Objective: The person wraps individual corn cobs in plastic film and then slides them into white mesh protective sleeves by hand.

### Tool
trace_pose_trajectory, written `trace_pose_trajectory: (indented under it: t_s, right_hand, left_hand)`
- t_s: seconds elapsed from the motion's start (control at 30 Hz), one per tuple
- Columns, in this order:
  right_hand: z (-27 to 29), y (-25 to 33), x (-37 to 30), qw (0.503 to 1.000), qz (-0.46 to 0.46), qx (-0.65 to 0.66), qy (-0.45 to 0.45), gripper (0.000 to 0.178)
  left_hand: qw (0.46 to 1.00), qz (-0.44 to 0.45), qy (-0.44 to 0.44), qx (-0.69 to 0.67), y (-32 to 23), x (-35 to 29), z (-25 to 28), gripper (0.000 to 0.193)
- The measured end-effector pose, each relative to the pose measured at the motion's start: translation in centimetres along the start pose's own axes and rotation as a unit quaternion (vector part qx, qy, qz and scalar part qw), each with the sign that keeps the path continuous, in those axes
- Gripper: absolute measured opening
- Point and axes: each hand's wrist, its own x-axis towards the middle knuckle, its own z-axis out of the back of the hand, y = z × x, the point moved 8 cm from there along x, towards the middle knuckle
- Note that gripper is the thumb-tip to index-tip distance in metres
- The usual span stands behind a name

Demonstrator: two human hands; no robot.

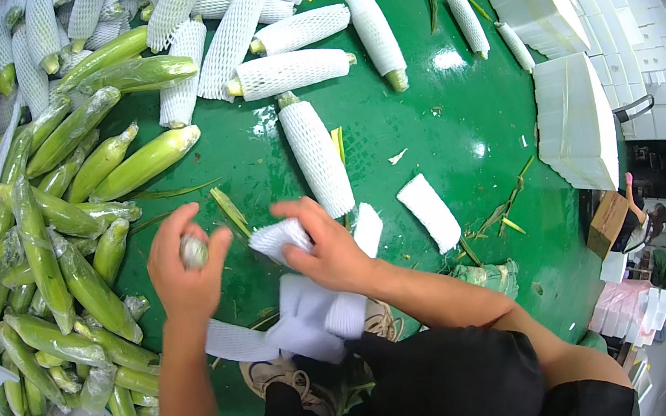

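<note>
Here the left grip [179,276] clasps a pale-ended cob [193,252], the right [329,247] a white foam sleeve [276,241].

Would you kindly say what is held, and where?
Right hand: white foam sleeve, by one end. Left hand: pale-green corn ear, only its end showing; grip hidden.

head view | from above | facing down (wide fisheye) | near green floor [425,134]
</note>
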Motion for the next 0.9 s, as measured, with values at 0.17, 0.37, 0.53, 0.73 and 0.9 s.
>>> trace_pose_trajectory:
  t_s: [0.17, 0.37, 0.53, 0.73, 0.9]
  right_hand:
    - [-4.0, 5.8, 1.0, 0.928, 0.073, 0.351, 0.106, 0.053]
    - [-4.7, 2.3, -0.8, 0.91, 0.02, 0.415, 0.008, 0.033]
    - [2.1, 8.5, 0.6, 0.921, 0.379, 0.006, -0.091, 0.012]
    - [1.6, -1.1, 4.0, 0.783, -0.093, 0.615, 0.006, 0.031]
    - [-1.5, 1.5, 1.2, 0.814, -0.2, 0.541, 0.062, 0.05]
  left_hand:
    - [0.987, -0.037, -0.073, -0.136, -0.6, -3.7, -0.6, 0.024]
    - [0.953, 0.098, -0.151, -0.242, 2.0, -5.5, -1.6, 0.018]
    - [0.985, -0.153, -0.072, 0.027, -2.5, -4.8, -1.3, 0.024]
    - [0.999, -0.008, 0.03, -0.041, -3.6, -4.4, -1.3, 0.019]
    - [0.96, 0.072, 0.035, -0.269, -4.1, -5.2, -3.5, 0.034]
